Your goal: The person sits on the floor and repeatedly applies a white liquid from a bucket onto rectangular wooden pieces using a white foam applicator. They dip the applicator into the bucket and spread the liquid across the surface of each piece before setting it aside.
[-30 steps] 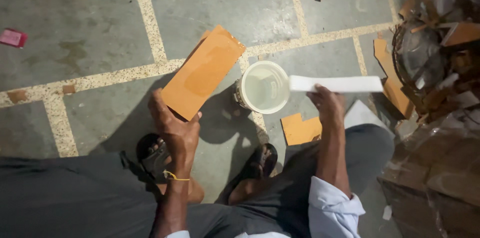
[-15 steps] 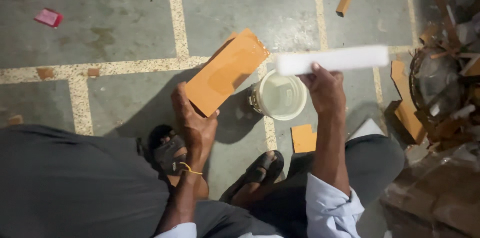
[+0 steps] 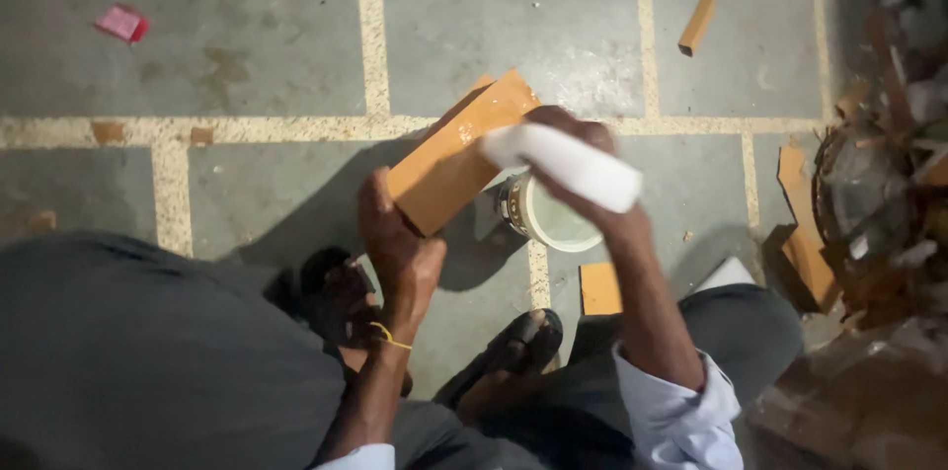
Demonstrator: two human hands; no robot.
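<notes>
So the person was crouched over a grey stone floor (image 3: 257,36) with pale joint lines, and the left hand (image 3: 400,243) was closed around the lower end of an orange-brown rectangular board (image 3: 454,159), holding it tilted up off the ground so its flat face pointed up and to the right. The right hand (image 3: 578,149) was wrapped around a white flat stick (image 3: 568,164), kind of a spatula or spreader, and the stick's end was sitting right at the upper part of the board, where there looked to be a small whitish smear. Just below and behind that, a small white tub (image 3: 548,218) of pale paste stood on the floor, touching nothing as far as I could see, right beside the board's lower edge. To me it read as the spreading step: paste being put onto the board's face with the stick. The next move, I'd guess, would call for keeping the board steady at that angle while the stick got drawn along its length, and probably another dip in the tub, since most of the face looked bare. A smaller orange offcut (image 3: 600,287) lay on the floor near the sandal (image 3: 513,342), another little strip (image 3: 697,24) sat farther off, and a pile of scraps (image 3: 879,194) crowded the right side.
</notes>
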